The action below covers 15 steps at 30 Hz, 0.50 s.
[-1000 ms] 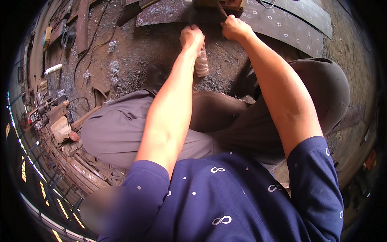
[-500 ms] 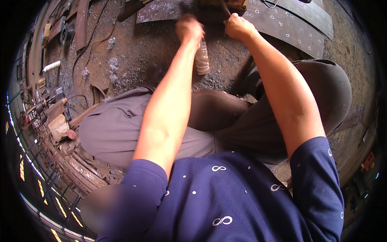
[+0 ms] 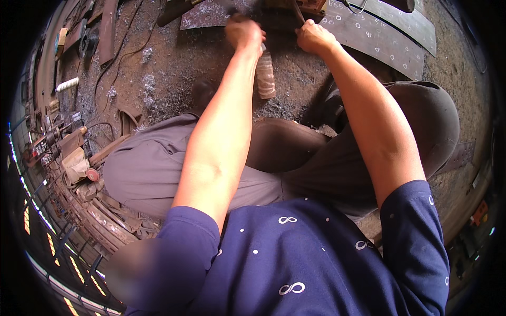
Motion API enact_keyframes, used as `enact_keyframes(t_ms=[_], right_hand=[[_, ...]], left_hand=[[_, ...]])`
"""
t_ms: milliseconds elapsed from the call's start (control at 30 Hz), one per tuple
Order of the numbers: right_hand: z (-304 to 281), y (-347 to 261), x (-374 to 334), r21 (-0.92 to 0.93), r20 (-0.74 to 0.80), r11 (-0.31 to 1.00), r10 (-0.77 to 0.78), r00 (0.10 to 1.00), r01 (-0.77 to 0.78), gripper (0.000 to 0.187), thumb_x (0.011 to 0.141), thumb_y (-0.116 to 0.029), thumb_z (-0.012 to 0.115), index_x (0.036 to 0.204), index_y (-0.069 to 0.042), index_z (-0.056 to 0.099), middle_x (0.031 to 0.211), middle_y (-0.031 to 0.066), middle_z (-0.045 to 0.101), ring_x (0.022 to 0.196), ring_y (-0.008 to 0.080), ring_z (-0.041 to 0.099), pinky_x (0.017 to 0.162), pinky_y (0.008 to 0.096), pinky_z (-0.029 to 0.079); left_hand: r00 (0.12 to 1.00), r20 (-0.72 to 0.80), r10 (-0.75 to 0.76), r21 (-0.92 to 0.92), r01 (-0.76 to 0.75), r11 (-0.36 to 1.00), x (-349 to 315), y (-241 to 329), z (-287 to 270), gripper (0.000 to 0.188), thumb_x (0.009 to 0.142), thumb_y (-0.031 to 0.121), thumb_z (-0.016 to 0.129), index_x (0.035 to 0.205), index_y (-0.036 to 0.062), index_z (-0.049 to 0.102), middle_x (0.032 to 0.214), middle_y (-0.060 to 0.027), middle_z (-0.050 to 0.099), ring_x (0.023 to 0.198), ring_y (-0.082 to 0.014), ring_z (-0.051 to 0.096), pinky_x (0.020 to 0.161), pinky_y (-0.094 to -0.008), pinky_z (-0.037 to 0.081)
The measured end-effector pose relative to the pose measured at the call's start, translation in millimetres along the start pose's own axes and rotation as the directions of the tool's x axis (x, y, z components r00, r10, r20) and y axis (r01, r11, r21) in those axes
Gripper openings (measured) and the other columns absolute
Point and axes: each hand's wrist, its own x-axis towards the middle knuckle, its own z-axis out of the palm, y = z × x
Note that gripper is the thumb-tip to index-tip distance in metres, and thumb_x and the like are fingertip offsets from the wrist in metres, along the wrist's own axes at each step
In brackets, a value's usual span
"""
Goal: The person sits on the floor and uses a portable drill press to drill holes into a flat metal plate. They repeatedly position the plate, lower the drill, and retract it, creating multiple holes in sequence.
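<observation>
Near the top middle my left hand (image 3: pixel 245 35) is closed, its fingers curled round something dark that I cannot make out. It is a little blurred by motion. To its right my right hand (image 3: pixel 315 38) is closed on the lower end of a thin dark metal rod (image 3: pixel 299 12), which runs up out of view. A ribbed clear plastic bottle (image 3: pixel 266 79) lies on the ground just below my left hand. Beyond both hands are a dark, shadowed block and an orange-brown piece (image 3: pixel 314 6), partly cut off by the top edge.
Marked steel plates (image 3: pixel 377 39) lie at the upper right, a smaller plate (image 3: pixel 204 15) at the upper left. Cables and metal shavings (image 3: pixel 149 84) are scattered on the dirt floor. Metal bars, tools and scrap (image 3: pixel 79 163) crowd the left side. My bent legs (image 3: pixel 153 163) frame the ground.
My left hand has moved slightly up and to the left, and the dark thing at it has shifted with it. My right hand stays closed on the rod, almost in place.
</observation>
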Motion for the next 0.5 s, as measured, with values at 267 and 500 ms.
enact_keyframes(t_ms=[267, 500], right_hand=[[5, -1, 2, -0.014, -0.02, 1.0, -0.012, 1.0, 0.012, 0.05, 0.104, -0.039, 0.053, 0.132, 0.001, 0.058, 0.135, 0.023, 0.067, 0.128, 0.0387, 0.063, 0.107, 0.0469, 0.05], [6, 5, 8, 0.004, -0.011, 1.0, -0.005, 1.0, 0.005, 0.049, 0.104, -0.038, 0.053, 0.132, 0.001, 0.058, 0.134, 0.0229, 0.067, 0.128, 0.0382, 0.063, 0.107, 0.0474, 0.05]], left_hand=[[0.998, 0.025, -0.06, 0.075, 0.058, 0.996, 3, -9, 4, 0.037, 0.112, 0.029, 0.04, 0.102, -0.0023, 0.056, 0.072, -0.0109, 0.062, 0.051, -0.0176, 0.057, 0.041, -0.033, 0.044], [0.994, -0.051, -0.101, -0.06, 0.098, 0.993, 10, -9, -4, 0.032, 0.11, 0.023, 0.042, 0.102, -0.0039, 0.058, 0.072, -0.0114, 0.062, 0.052, -0.018, 0.057, 0.041, -0.0321, 0.044]])
